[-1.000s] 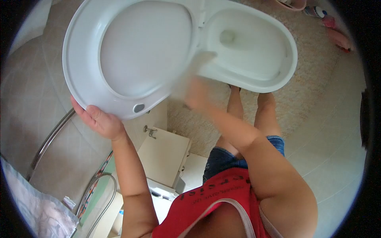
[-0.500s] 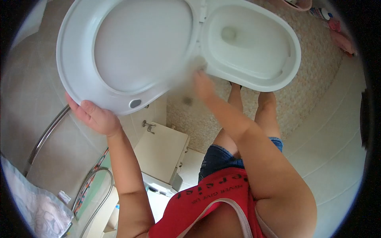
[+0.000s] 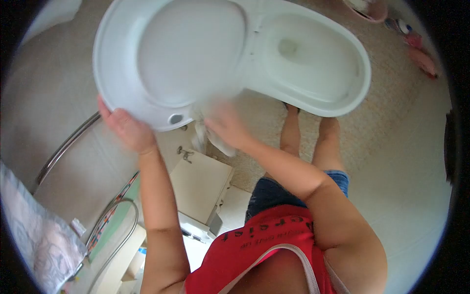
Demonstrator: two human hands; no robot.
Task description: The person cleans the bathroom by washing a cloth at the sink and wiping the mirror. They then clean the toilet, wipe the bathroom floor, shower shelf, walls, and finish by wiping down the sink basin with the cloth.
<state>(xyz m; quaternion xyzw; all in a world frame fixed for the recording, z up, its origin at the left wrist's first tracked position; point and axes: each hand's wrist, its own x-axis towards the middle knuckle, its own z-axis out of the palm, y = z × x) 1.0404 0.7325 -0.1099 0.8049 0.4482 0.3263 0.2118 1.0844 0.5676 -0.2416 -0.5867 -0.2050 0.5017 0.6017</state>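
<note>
My left hand (image 3: 128, 131) grips the lower left rim of a raised white toilet seat (image 3: 117, 63), thumb on the near face and fingers partly hidden behind it. Through the seat's ring shows the pale lid (image 3: 193, 54). My right hand (image 3: 226, 125), smeared by motion, holds a light cloth (image 3: 219, 143) against the seat's lower edge, close to a grey oval button (image 3: 175, 119). Part of the cloth dangles below the fingers. To the right of the hinge is the open toilet bowl (image 3: 318, 59), with a little water at its drain.
A metal rail (image 3: 68, 149) runs along the wall at left, near a patterned towel (image 3: 39, 235). Below the seat stand a cream cabinet (image 3: 200, 186) and a wall valve (image 3: 184, 154). A pink basin (image 3: 369, 12) and a bottle (image 3: 399, 25) lie at upper right on the pebbled floor.
My right hand has moved left with the cloth, from near the hinge to the seat's lower edge. The raised seat and my left hand have shifted somewhat right.
</note>
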